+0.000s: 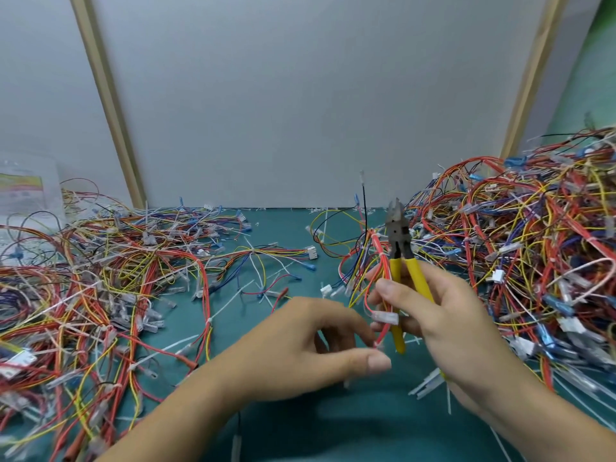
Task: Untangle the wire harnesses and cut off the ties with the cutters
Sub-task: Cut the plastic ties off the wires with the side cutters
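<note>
Two heaps with ties on: tall tangled pile [533, 245] right of frame, flatter heap [93, 278] left. Centre: cutters [396, 235] gripped in right hand [443, 315], tips up; red harness wire [382, 334] pinched by left hand [310, 341]. Judge most work left.

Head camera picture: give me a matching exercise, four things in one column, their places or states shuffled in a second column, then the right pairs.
Things:
1 cutters
2 left hand
3 tallest wire pile
4 clear packet

Places or states:
A far left, by the wall
B pinching a red wire
C in the right hand, tips up
D right side of the mat

Pairs: 1-C, 2-B, 3-D, 4-A
</note>
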